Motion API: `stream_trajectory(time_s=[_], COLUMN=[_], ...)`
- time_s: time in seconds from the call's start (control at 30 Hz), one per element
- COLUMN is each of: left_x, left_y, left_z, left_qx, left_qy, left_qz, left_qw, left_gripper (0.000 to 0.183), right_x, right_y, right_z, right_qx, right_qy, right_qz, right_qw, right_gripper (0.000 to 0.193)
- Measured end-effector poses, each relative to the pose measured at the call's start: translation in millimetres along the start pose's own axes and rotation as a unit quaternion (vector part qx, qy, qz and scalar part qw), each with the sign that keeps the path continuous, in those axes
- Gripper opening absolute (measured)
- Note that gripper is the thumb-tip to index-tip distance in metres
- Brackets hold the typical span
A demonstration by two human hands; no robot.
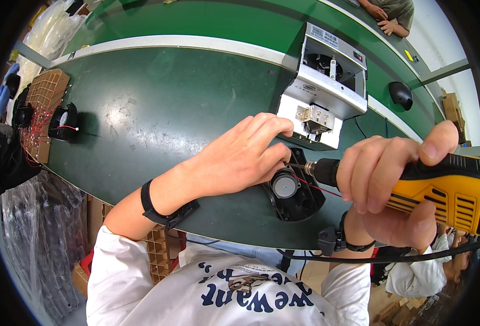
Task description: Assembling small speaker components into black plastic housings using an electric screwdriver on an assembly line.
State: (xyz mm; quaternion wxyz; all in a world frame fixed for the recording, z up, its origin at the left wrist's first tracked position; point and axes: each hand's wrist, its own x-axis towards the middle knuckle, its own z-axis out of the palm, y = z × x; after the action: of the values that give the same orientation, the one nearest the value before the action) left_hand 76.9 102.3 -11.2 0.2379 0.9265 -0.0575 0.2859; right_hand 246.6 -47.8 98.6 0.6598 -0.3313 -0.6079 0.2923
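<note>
My right hand (381, 174) is wrapped around a yellow and black power screwdriver (441, 193), its bit pointing left. Below the bit lies a black plastic speaker housing (308, 204) on the green table, with a round grey speaker driver (285, 186) and a thin red wire. My left hand (245, 155) reaches over the housing's far left side, thumb and fingertips closed beside the bit's tip. Whatever sits between those fingertips is too small and too covered to make out. Just beyond my hands stands a silver metal screw feeder (327, 81).
At the left table edge, a cardboard divider tray (47, 103) carries black speaker parts and red wires. A black rounded object (400, 96) lies beyond the feeder. Another person's hands (384, 19) rest at the far right. A black cable (413, 256) runs by my right wrist.
</note>
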Motion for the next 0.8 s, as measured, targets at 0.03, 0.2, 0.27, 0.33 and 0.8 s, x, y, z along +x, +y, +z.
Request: stream_trajectory(time_s=[0.03,0.2,0.27,0.33,0.8], left_x=[0.2,-0.7,-0.4,2.5,-3.2], left_y=[-0.3,-3.2,-2.9,-1.0,-8.0], left_z=[0.2,1.5,-0.7,-4.9,5.7], left_qx=[0.000,-0.030,-0.049,-0.095,-0.086], left_qy=[0.002,0.004,0.001,-0.002,-0.004], left_qz=[0.002,-0.001,-0.008,-0.037,-0.019], left_qw=[1.000,1.000,0.999,0.995,0.996], left_gripper=[0.037,0.038,0.038,0.039,0.037], right_x=[0.1,1.3,-0.5,-1.5,0.4], right_y=[-0.6,-1.4,-1.4,-2.0,-2.7], right_z=[-0.1,-3.0,-1.6,-2.0,-2.9], right_qx=[0.000,-0.002,0.001,0.004,-0.001], right_qy=[0.000,-0.014,-0.001,0.011,-0.016], right_qz=[0.000,-0.009,-0.004,0.000,-0.010], right_qw=[1.000,1.000,1.000,1.000,1.000], right_gripper=[0.048,0.048,0.048,0.048,0.049])
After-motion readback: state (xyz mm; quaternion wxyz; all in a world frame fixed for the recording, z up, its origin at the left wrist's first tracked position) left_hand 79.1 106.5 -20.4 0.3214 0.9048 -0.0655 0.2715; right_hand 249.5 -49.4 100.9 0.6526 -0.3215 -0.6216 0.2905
